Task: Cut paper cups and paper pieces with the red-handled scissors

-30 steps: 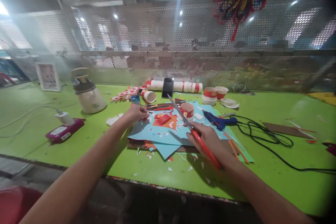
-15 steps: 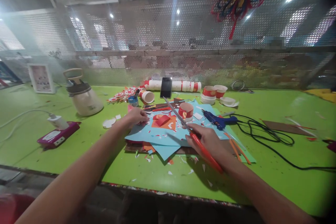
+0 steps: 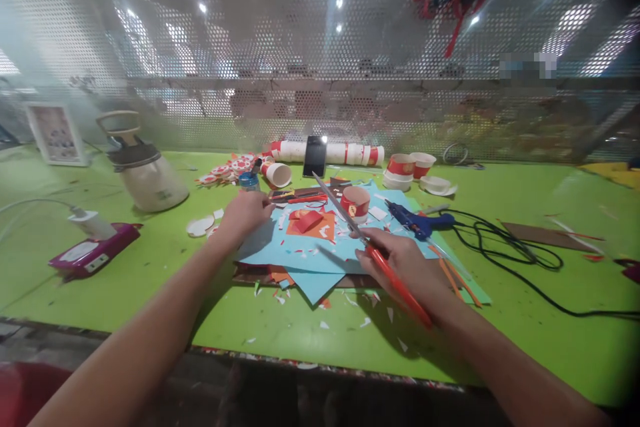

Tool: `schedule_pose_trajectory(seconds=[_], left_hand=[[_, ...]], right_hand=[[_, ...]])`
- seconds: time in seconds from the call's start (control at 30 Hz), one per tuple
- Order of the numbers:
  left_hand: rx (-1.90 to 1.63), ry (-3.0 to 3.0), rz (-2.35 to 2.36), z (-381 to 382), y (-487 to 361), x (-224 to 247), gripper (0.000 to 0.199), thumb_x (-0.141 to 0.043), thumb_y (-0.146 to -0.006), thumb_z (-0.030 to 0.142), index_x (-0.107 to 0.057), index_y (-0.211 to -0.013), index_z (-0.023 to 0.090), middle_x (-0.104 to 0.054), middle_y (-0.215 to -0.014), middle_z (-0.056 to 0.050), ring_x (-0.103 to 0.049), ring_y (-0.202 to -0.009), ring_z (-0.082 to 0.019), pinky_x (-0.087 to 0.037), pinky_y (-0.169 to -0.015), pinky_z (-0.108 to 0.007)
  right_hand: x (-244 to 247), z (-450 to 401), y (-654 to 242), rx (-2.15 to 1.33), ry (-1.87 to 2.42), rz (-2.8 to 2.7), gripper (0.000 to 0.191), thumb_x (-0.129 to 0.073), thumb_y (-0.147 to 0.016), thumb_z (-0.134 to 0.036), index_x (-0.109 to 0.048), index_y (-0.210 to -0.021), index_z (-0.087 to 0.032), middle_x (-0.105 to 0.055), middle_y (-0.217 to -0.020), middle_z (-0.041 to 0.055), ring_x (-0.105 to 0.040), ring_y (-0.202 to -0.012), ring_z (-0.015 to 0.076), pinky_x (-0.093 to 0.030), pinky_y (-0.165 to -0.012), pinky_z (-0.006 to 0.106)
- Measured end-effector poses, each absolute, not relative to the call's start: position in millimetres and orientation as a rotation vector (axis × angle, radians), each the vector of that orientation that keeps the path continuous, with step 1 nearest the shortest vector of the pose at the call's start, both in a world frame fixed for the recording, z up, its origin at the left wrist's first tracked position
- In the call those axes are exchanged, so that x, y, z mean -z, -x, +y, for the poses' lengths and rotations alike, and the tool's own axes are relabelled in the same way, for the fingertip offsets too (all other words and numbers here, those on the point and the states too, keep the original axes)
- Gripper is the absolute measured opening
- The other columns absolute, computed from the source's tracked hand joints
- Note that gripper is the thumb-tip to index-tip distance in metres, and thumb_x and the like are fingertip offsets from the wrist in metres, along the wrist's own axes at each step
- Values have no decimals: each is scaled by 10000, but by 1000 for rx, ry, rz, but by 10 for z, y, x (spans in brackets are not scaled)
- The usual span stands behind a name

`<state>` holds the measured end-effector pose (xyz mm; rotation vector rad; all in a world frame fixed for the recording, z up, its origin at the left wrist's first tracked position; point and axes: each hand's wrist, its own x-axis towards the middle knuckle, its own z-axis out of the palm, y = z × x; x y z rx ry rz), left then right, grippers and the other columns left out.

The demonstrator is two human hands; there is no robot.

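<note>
My right hand [image 3: 393, 257] holds a pair of scissors [image 3: 345, 215] by the long red handles, blades pointing up and away over the blue paper [image 3: 280, 260]. At the left edge of that paper is my left hand [image 3: 247, 215], fingers curled together; whatever may be between them is hidden. Between the hands lie an orange paper piece [image 3: 325, 227] and a curled red strip [image 3: 307, 221], among small white and red scraps. Close beyond the scissors stands a red cut cup ring [image 3: 356, 203].
A blue glue gun [image 3: 420, 221] and its black cable lie right. Behind are cut paper cups [image 3: 400, 168], a phone [image 3: 315, 157] leaning on a cup tube [image 3: 350, 153], and a blue jar [image 3: 249, 181]. A kettle [image 3: 150, 177] and purple power strip [image 3: 95, 253] stand left.
My left hand has drawn back leftward from the orange paper toward the blue sheet's edge. My right hand keeps the scissors in nearly the same place. The view has shifted slightly.
</note>
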<state>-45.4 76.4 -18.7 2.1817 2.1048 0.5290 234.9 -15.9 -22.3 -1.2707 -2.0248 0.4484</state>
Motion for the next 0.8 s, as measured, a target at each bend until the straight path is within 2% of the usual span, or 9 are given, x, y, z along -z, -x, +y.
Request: schedule_pose_trajectory(seconds=[0.23, 0.33, 0.43, 0.53, 0.67, 0.8], left_hand=[[-543, -2212, 1720, 599, 460, 37, 211, -561, -737, 326, -695, -742, 163, -675, -637, -10, -600, -619, -159, -417, -568, -233], [-509, -2227, 1523, 556, 440, 30, 216, -575, -727, 337, -708, -754, 169, -680, -659, -5, -596, -632, -152, -426, -581, -230], [-545, -2234, 1371, 547, 436, 37, 235, -586, -722, 357, -717, -761, 165, -698, -706, -25, -603, -661, -164, -435, -611, -249], [-727, -2159, 1450, 592, 504, 54, 253, -595, -713, 370, -721, -774, 158, -697, -686, -32, -608, -646, -170, -440, -608, -257], [-1056, -1999, 1781, 719, 691, 99, 270, -571, -716, 381, -707, -781, 156, -671, -611, -22, -600, -589, -167, -436, -576, -254], [-1071, -1974, 1887, 833, 810, 196, 285, -517, -725, 374, -692, -749, 150, -667, -584, -30, -597, -553, -173, -425, -542, -256]], right_hand=[[191, -199, -2322, -449, 1320, -1991, 371, -510, -771, -299, -682, -1002, -66, -623, -642, 37, -528, -548, 164, -440, -541, 271], [180, -213, -2323, -433, 1338, -1949, 366, -518, -784, -312, -682, -1011, -77, -658, -709, 58, -563, -593, 174, -445, -561, 269], [190, -209, -2343, -404, 1346, -1895, 358, -537, -785, -324, -680, -1022, -96, -650, -689, 41, -546, -570, 165, -428, -540, 261], [189, -202, -2365, -382, 1341, -1837, 315, -560, -792, -315, -678, -1017, -130, -609, -660, 6, -498, -539, 138, -408, -526, 246], [161, -216, -2374, -452, 1383, -1717, 298, -570, -811, -331, -669, -1042, -171, -484, -542, -55, -429, -471, 122, -350, -456, 230], [141, -242, -2357, -485, 1373, -1681, 312, -557, -816, -364, -662, -1035, -169, -486, -527, -57, -434, -469, 128, -348, -461, 236]])
